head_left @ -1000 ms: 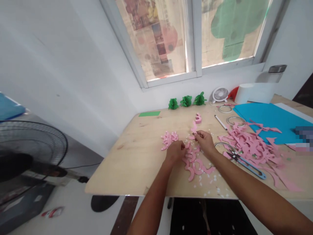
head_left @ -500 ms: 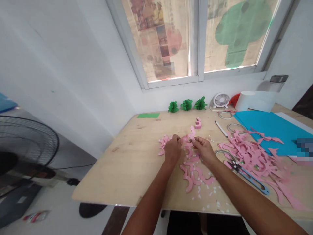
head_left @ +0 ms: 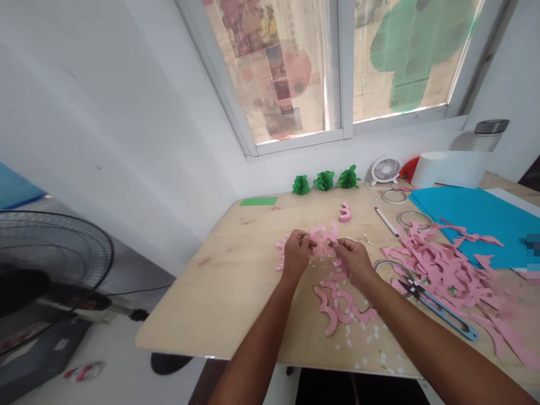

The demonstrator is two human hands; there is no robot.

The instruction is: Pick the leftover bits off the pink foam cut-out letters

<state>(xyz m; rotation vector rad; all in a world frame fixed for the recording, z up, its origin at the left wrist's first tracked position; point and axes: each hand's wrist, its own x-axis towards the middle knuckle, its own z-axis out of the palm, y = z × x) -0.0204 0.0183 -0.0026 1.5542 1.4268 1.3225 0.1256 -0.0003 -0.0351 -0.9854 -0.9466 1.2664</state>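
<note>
Pink pile [head_left: 280,256] partly behind left hand [head_left: 296,253]. Right-hand fingers [head_left: 341,243] against pink pieces [head_left: 319,229]: contact too fine to read. Floor fan [head_left: 76,247], 9 o'clock: cut by left edge. Blue sheets [head_left: 472,216], 3 o'clock: run off right. Scraps [head_left: 458,270], 4 o'clock: outer part blurred. Window [head_left: 346,73], 1 o'clock: top cropped.

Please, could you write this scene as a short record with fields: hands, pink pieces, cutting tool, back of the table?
Left hand: fingers bent, at left of curved pink paper-like pieces
Right hand: fingertips at right of the same pieces
Grip: too small to tell
Loose pieces: similar ones on pale wooden table, between forearms
Cutting tool: blue-handled metal snips, near pink paper-like scraps
Back of table: three green leafy paper-like ornaments, round white fan
</note>
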